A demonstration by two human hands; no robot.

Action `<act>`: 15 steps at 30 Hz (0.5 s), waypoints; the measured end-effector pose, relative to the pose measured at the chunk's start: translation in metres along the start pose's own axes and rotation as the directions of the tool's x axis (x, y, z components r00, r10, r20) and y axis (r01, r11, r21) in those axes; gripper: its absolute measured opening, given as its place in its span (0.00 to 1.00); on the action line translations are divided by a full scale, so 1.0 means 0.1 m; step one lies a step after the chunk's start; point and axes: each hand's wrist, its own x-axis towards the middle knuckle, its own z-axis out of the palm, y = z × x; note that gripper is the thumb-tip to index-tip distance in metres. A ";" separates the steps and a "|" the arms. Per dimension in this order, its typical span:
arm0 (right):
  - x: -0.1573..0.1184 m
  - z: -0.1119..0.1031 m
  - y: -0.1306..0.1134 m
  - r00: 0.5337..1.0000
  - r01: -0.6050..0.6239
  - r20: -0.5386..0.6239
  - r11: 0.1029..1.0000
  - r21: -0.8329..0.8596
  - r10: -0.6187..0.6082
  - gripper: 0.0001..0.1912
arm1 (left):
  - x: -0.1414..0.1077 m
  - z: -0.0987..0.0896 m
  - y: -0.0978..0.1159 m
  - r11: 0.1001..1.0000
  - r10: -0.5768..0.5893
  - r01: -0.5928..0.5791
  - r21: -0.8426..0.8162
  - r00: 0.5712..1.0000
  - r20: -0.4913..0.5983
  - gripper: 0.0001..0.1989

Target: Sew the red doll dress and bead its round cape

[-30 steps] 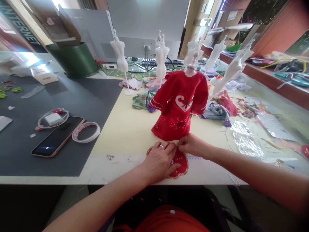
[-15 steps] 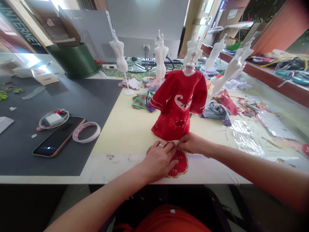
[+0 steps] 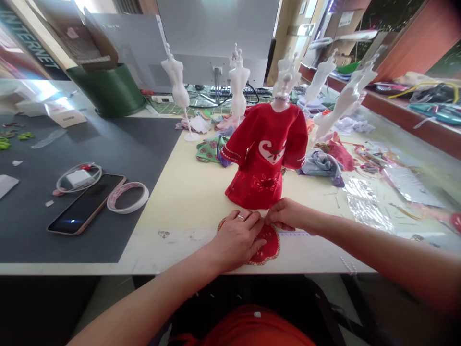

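Observation:
A small round-edged red cloth piece (image 3: 268, 250) with a patterned trim and light marks lies at the front edge of the table. My left hand (image 3: 239, 240), a ring on one finger, presses flat over it with fingers stretched out and hides much of it. At the cloth's upper edge, touching or nearly touching the left fingertips, my right hand (image 3: 283, 215) is closed in a pinch; what it pinches is too small to make out. Just beyond both hands stands a doll-sized red dress (image 3: 266, 158) with pearl-trimmed sleeves, worn by a white mannequin (image 3: 281, 98).
Several white mini mannequins (image 3: 177, 84) stand farther back, among cloth scraps (image 3: 209, 149). To the left lie a tape roll (image 3: 127, 210), a phone (image 3: 84, 206) and a charger (image 3: 79, 178). Clear plastic packets (image 3: 367, 202) lie right. A monitor (image 3: 216, 33) and green pot (image 3: 108, 91) stand behind.
The whole view has shifted very slightly. Both hands stay at the red cloth piece, the right fingers only a touch different in position.

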 end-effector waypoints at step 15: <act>-0.07 -0.05 0.15 0.997 0.073 -0.001 0.997 -0.015 -0.073 0.09 | 0.03 -0.02 0.02 0.998 0.031 -0.031 0.063 1.000 0.000 0.21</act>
